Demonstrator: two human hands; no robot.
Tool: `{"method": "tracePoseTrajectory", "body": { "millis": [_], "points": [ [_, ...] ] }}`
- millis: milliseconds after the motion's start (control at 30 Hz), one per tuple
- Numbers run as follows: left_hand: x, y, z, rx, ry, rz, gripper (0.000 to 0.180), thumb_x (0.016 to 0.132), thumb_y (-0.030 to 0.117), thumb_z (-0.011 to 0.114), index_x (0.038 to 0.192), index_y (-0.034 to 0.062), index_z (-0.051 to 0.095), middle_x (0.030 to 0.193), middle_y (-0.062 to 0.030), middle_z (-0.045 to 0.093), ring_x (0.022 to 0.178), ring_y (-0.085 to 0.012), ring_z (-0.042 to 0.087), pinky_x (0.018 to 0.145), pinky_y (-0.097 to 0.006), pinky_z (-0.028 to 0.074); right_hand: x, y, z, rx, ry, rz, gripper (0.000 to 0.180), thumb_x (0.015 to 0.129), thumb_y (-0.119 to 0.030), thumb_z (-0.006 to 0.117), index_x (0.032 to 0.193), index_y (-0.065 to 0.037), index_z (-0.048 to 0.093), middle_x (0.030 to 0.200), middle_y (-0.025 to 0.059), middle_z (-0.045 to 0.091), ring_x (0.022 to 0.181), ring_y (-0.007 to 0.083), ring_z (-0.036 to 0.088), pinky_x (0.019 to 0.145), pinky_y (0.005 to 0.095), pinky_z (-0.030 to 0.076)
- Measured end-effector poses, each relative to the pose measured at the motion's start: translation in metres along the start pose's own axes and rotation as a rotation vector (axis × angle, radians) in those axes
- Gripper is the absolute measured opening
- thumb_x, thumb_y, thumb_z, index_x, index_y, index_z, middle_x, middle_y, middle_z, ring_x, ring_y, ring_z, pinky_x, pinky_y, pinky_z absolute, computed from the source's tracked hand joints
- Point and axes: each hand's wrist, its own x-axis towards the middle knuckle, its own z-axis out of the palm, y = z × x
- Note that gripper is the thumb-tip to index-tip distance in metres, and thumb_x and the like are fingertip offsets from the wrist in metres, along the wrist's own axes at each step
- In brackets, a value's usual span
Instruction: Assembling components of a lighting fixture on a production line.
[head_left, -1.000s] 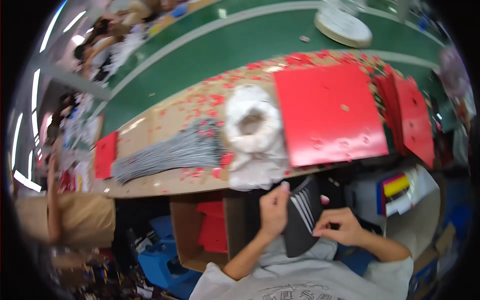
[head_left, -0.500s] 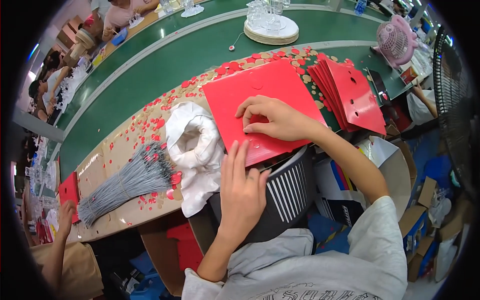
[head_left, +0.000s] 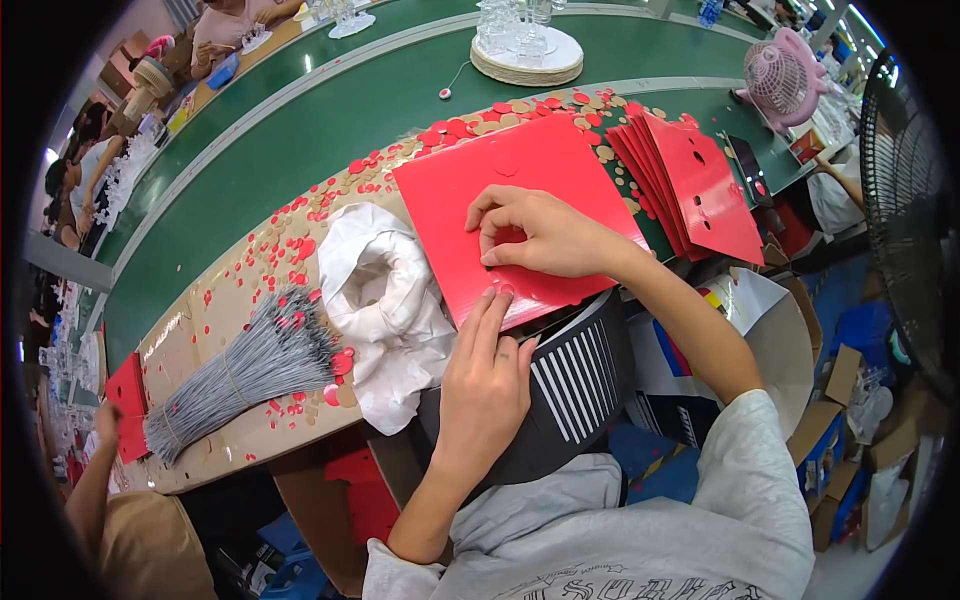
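Note:
A square red sheet of card (head_left: 560, 170) with round cut outlines lies in front of me. Its near edge juts over a black slatted bin (head_left: 575, 380). My right hand (head_left: 550, 232) rests on the sheet, thumb and forefinger curled together at a small dark spot; whatever they pinch is hidden. My left hand (head_left: 485, 385) is open, its fingers stretched out, the tips touching the sheet by a round cut near the close edge. To the right leans a stack of red sheets (head_left: 700, 180) with holes through them.
White cloth (head_left: 385, 270) lies bunched left of the sheet, beside a bundle of grey wires (head_left: 240, 370). Red and tan discs (head_left: 300, 250) litter the table. A pink fan (head_left: 785, 78) stands far right, a black fan (head_left: 905, 190) nearer. Another person's hand (head_left: 106, 424) is at left.
My left fingertips have slid slightly right along the sheet, onto the round cut near its edge. The right hand keeps its pinch in nearly the same place. The whole view has shifted a little.

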Motion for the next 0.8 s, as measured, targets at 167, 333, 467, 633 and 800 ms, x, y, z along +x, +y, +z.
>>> {"method": "tracePoseTrajectory", "body": {
  "millis": [167, 333, 467, 633, 800],
  "points": [
    [0.0, -0.001, -0.001, 0.094, 0.001, 0.017, 0.018, 0.088, 0.002, 0.064, 0.076, -0.01, 0.056, 0.126, -0.0243, 0.057, 0.122, -0.0403, 0.055, 0.097, -0.045, 0.048, 0.002, 0.002, 0.013, -0.062, 0.075, -0.031, 0.01, 0.082, -0.01, 0.069, 0.081, -0.001, 0.066, 0.11, 0.0093, 0.059, 0.106, 0.0242, 0.06, 0.092, 0.036, 0.048],
    [0.003, 0.002, 0.004, 0.138, -0.018, 0.038, 0.019, 0.087, 0.003, 0.065, 0.077, -0.0107, 0.056, 0.126, -0.0243, 0.057, 0.119, -0.0408, 0.056, 0.095, -0.046, 0.049, -0.006, 0.007, 0.019, -0.125, 0.218, -0.093, 0.012, 0.078, -0.008, 0.073, 0.083, -0.001, 0.066, 0.107, 0.0099, 0.061, 0.102, 0.025, 0.062, 0.089, 0.0355, 0.051],
    [0.008, 0.008, 0.007, 0.132, -0.048, 0.018, 0.017, 0.088, 0.003, 0.061, 0.079, -0.011, 0.057, 0.125, -0.0252, 0.057, 0.117, -0.0424, 0.056, 0.096, -0.048, 0.047, -0.016, 0.011, 0.005, -0.207, 0.424, -0.084, 0.031, 0.078, -0.013, 0.076, 0.104, -0.002, 0.064, 0.111, 0.0118, 0.062, 0.106, 0.0277, 0.061, 0.091, 0.0367, 0.051],
    [0.004, 0.006, -0.002, 0.186, -0.035, 0.032, 0.021, 0.092, 0.002, 0.057, 0.074, -0.0092, 0.053, 0.127, -0.0259, 0.056, 0.117, -0.046, 0.055, 0.094, -0.051, 0.048, -0.016, 0.04, 0.015, -0.63, 0.461, -0.159, 0.048, 0.089, -0.034, 0.064, 0.127, -0.005, 0.059, 0.13, 0.0107, 0.059, 0.126, 0.0271, 0.052, 0.103, 0.0459, 0.04],
    [0.003, 0.013, 0.001, 0.162, -0.022, 0.038, 0.017, 0.092, 0.0, 0.054, 0.079, -0.0107, 0.055, 0.128, -0.0235, 0.057, 0.12, -0.0437, 0.053, 0.097, -0.049, 0.045, -0.02, 0.048, 0.001, -0.669, 0.432, -0.044, 0.048, 0.094, -0.037, 0.059, 0.13, -0.005, 0.058, 0.14, 0.0106, 0.053, 0.134, 0.0268, 0.045, 0.109, 0.0462, 0.035]
  ]
}}
